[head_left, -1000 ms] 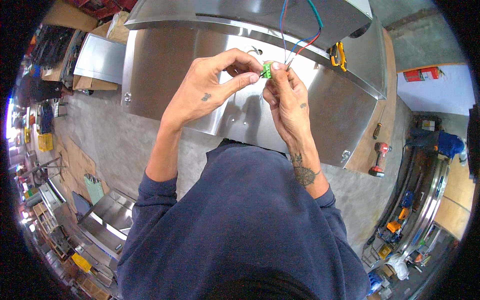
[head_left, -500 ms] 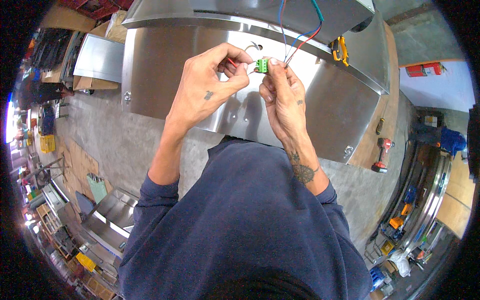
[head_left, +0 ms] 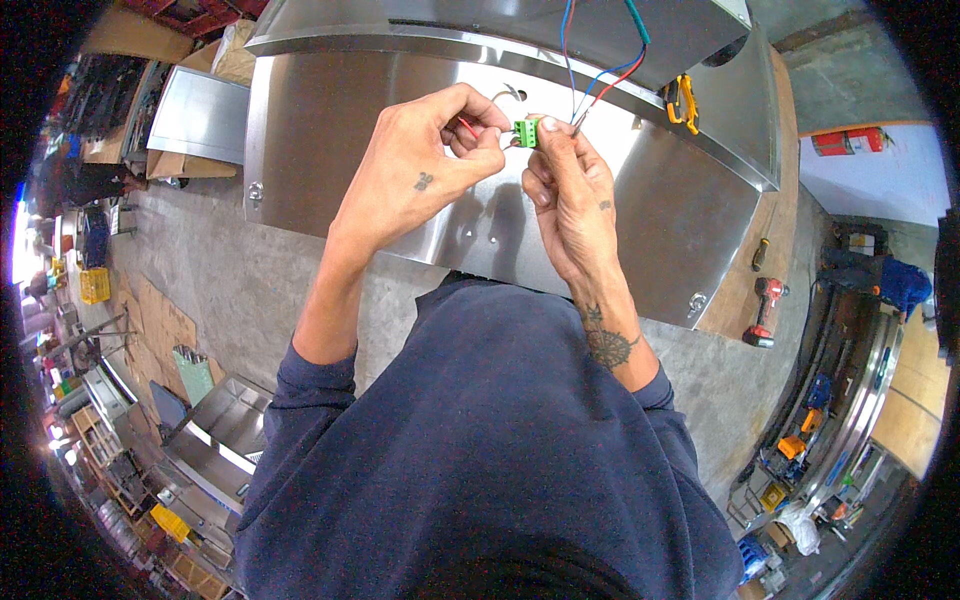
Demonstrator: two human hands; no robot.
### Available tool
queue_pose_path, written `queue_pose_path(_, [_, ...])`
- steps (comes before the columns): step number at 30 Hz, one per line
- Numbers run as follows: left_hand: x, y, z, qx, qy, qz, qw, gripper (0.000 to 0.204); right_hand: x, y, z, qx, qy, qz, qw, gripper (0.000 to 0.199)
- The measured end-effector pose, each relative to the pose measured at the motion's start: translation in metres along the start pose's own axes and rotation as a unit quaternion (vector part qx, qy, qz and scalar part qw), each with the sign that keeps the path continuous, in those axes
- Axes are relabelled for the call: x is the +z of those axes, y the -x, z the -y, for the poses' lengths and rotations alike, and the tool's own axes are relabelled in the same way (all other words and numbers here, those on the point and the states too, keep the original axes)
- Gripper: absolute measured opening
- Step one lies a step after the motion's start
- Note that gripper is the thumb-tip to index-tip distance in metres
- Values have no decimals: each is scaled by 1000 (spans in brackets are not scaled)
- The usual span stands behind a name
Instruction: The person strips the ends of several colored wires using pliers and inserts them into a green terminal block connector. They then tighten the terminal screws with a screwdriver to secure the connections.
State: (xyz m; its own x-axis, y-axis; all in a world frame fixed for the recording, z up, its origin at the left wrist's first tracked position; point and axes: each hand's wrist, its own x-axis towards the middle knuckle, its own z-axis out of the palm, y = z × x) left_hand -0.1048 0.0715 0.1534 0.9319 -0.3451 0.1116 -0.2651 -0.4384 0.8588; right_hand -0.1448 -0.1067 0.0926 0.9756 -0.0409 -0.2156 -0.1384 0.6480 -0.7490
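Between my hands is a small green terminal block connector [head_left: 526,133], above a brushed steel panel [head_left: 330,140]. My right hand [head_left: 572,190] pinches its right side between thumb and fingers. Thin wires are pinched by my left hand [head_left: 430,160] at the connector's left side; a bit of red wire [head_left: 466,128] shows between its fingers. Blue and red wires [head_left: 612,82] come down from the upper edge toward my right hand. Just above the connector, a grey wire [head_left: 507,91] comes out of a round hole in the panel. My fingers hide the wire ends.
Yellow-handled pliers or cutters [head_left: 682,104] hang on the steel edge at upper right. A screwdriver [head_left: 760,253] and a red cordless drill [head_left: 765,311] lie on a wooden board at right. A fire extinguisher [head_left: 848,141] is beyond. Another person in blue [head_left: 905,283] is at far right.
Both hands have shifted slightly to the right with the connector. My grips look the same.
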Motion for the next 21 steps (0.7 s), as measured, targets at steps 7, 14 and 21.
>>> queue_pose_path(7, [0,-1,8,-5,50,19,999,14,8,1,8,-11,83,-18,996,30])
queue_pose_path(14, [-3,-1,10,-32,59,62,996,22,4,2,8,-16,133,-17,991,34])
queue_pose_path(21, [2,0,10,-22,110,32,993,26,1,4,9,-35,180,-12,983,35])
